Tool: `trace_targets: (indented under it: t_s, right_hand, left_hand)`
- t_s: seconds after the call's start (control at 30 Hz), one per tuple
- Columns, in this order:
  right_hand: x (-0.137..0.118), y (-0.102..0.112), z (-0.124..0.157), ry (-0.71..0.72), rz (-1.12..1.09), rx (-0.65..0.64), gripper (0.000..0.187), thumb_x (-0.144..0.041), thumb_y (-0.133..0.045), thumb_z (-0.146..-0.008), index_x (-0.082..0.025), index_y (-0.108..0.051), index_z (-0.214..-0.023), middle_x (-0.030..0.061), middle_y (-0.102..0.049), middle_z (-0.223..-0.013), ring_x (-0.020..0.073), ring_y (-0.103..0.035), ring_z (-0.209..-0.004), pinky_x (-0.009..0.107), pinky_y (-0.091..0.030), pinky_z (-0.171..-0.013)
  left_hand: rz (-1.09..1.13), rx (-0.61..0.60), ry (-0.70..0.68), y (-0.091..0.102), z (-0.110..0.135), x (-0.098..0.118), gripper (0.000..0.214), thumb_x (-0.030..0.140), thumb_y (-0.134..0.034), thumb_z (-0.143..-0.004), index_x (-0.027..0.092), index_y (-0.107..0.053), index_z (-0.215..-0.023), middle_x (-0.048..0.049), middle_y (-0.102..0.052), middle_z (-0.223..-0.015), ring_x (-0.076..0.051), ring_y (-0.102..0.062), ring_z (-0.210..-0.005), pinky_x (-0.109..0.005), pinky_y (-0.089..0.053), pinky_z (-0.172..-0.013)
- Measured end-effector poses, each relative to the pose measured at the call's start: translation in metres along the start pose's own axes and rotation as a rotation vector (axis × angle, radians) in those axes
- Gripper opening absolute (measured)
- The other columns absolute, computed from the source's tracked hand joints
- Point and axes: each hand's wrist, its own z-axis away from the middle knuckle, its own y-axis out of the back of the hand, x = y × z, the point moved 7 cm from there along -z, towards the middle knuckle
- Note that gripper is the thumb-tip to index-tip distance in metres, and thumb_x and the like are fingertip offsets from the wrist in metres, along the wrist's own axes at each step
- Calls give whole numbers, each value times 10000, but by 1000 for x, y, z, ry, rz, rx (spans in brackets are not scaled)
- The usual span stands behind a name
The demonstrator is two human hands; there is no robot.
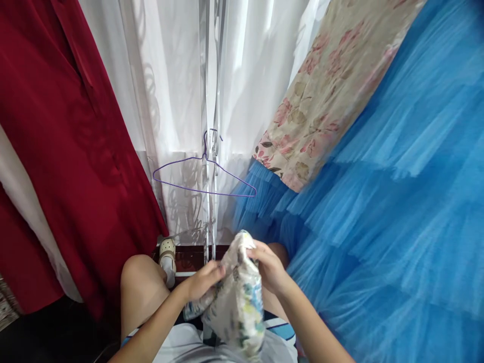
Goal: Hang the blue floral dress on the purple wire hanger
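A white garment (242, 302) with a blue, green and yellow print is bunched up over my lap, its lower part blurred. My right hand (266, 263) pinches the upper edge of this cloth. On the other side, my left hand (205, 280) grips its left edge, the thumb lying on top. Beyond my hands, a purple wire hanger (204, 191) hangs with no clothing on it, in front of a metal stand (210, 212).
A long red dress (75, 166) hangs at left. To the right are a floral cloth (313, 111) and a wide blue tulle skirt (397, 217). White curtains (249, 91) cover the back. My foot in a cream clog (167, 251) is near the stand's base.
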Motion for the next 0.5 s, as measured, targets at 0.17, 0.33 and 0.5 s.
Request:
trace_targets:
  t_s: [0.17,0.33,0.5]
  right_hand:
    - [-65,53,-7,145,278,103,108,-232,-642,-643,-156,-704,-690,9,-618,-588,138,-497,-509,239,-340,-483]
    - [-147,76,-51,425,574,138,144,-183,-602,-623,-170,-537,-495,-38,-402,-463,92,-291,-446,251,-174,-431]
    - [-201,68,-136,553,511,203,181,-203,-580,-653,-193,-469,-510,-40,-436,-550,109,-367,-532,234,-301,-486]
  left_hand:
    - [-441,-20,78,12,15,-29,323,468,-651,-812,160,-639,-907,-19,-667,-880,-203,-579,-844,-278,-430,-763]
    - [-604,67,-191,45,12,17,160,158,-428,-864,173,-517,-732,13,-568,-726,-141,-500,-699,-257,-345,-664]
    - [-548,266,-321,81,2,74,201,160,-384,-887,174,-472,-706,19,-496,-683,-134,-438,-658,-260,-314,-635]
